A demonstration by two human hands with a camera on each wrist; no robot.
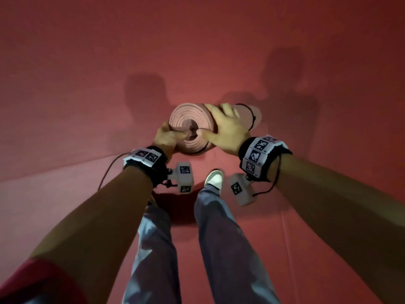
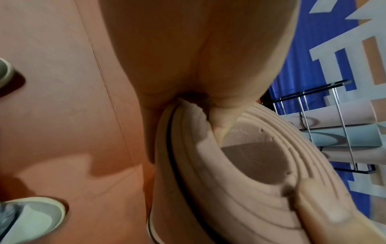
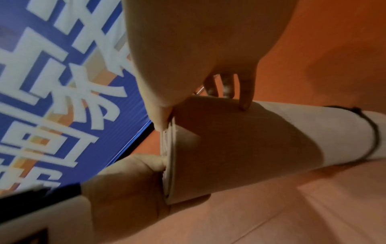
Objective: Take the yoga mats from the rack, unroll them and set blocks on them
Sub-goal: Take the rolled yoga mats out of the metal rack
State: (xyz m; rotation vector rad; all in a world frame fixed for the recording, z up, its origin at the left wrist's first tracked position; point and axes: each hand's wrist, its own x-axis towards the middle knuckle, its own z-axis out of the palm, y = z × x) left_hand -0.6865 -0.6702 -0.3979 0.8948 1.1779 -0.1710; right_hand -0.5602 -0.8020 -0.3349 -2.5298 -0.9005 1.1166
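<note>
You had the rolled mat (image 1: 192,126) up off the red floor (image 1: 65,84) in both hands, long axis pointing away from you with the spiral end facing back at you. Your left hand (image 1: 166,137) cupped that end, thumb on the spiral, and your right hand (image 1: 228,128) wrapped over the top, thumb on the end too. A black cord (image 1: 252,117) circled the far part.

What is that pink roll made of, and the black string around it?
The rolled mat looks like soft matte foam: thick spiral layers dent under the left hand's thumb. The black band seems a thin elastic cord, stretched snugly round the roll; I can't be sure.
</note>
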